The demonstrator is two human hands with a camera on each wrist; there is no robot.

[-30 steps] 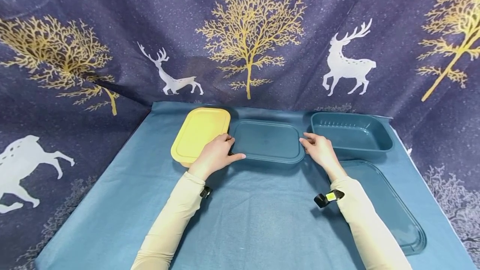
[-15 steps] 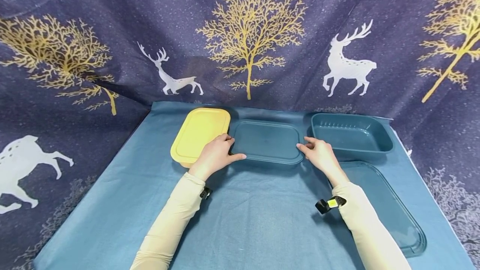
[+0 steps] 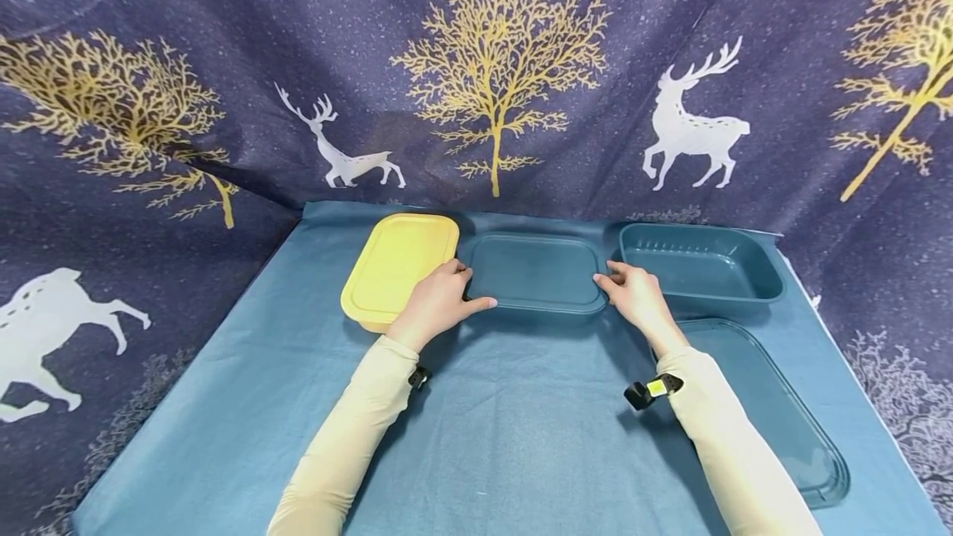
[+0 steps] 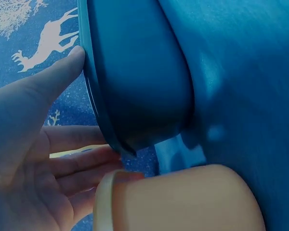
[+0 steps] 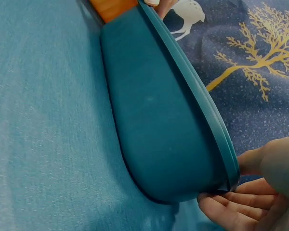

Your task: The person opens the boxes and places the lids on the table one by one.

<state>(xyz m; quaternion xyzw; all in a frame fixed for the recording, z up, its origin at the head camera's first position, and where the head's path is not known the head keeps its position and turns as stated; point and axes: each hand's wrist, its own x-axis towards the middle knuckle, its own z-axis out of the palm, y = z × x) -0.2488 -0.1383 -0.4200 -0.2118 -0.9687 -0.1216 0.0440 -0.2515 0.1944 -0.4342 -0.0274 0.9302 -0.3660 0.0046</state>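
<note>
1. Head view: nearest, two pale sleeves [image 3: 342, 445] cross the blue tablecloth [image 3: 506, 437]; a flat teal lid [image 3: 778, 416] lies partly behind the right one.
2. The left hand [image 3: 432, 304] is spread wide, its straight thumb touching the near rim of the lidded teal box [image 3: 536, 271], fingers reaching past its left end.
3. The right hand [image 3: 636, 294] is narrow, thumb and fingers pinching that box's right rim.
4. Compared with half a second ago, the box sits slightly farther from the person, and the left hand has gone forward with it. I judge this a small adjustment of position, not a lift: in both wrist views its base appears to meet the cloth.
5. The box is matte, round-cornered, its lid on and roughly level; contents are hidden.
6. It stands between a yellow lidded box [image 3: 402, 263] and an uncovered teal box [image 3: 692, 273], before the deer-print backdrop [image 3: 566, 172].
</note>
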